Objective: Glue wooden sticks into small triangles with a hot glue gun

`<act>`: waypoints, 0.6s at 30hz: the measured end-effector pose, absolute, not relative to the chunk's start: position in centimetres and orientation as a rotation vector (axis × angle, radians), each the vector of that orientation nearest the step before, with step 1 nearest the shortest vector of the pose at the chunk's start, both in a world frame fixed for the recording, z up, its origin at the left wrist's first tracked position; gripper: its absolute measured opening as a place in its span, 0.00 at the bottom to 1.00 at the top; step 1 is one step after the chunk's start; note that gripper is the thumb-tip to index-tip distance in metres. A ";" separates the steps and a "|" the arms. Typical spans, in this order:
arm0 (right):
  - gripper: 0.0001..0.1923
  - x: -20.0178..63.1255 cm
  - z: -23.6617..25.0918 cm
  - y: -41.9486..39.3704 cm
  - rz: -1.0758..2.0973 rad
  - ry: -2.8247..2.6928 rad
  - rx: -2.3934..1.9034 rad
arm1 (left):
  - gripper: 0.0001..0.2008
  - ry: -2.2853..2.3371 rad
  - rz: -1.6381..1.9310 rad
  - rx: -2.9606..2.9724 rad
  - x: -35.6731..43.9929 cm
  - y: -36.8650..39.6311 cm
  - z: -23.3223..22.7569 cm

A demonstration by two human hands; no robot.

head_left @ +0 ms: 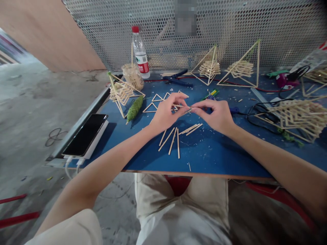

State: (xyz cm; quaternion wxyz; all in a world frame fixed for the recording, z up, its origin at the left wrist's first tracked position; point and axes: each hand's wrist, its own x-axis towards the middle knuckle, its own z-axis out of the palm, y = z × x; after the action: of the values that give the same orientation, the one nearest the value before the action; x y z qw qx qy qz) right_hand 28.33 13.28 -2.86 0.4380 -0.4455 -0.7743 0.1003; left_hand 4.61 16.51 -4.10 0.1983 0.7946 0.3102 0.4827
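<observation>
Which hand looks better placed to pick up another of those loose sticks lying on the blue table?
Probably the left hand: the loose sticks lie almost directly below it, a little nearer than to the right hand. Both hands pinch a small stick between them, so one must let go.

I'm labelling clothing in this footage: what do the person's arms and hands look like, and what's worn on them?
Both forearms are bare, no gloves, rings, watch or bracelets visible on the left hand or right hand. A pale cream short sleeve shows at the left upper arm; the right shoulder is out of frame.
</observation>
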 end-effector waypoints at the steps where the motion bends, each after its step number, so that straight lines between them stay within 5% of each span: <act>1: 0.17 28.4 -2.8 13.4 0.290 -1.895 -1.106 | 0.21 0.873 1.379 2.169 4.6 16.6 -4.2; 5: 0.15 28.7 -3.2 14.3 0.496 -1.733 -1.042 | 0.29 0.833 1.306 1.908 4.7 17.0 -4.8; 11: 0.12 28.3 -3.6 14.6 0.688 -1.585 -1.010 | 0.28 0.656 1.008 1.620 5.5 16.9 -5.8; 18: 0.10 28.8 -2.8 13.6 0.310 -1.885 -0.993 | 0.19 0.736 1.057 1.516 5.1 17.1 -5.1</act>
State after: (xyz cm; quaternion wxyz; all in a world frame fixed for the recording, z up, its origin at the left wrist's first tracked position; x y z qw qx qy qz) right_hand 28.78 13.64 -2.83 0.4744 -0.4059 -0.7708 0.1269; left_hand 5.12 17.06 -5.15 0.5449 0.6389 0.3104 0.4456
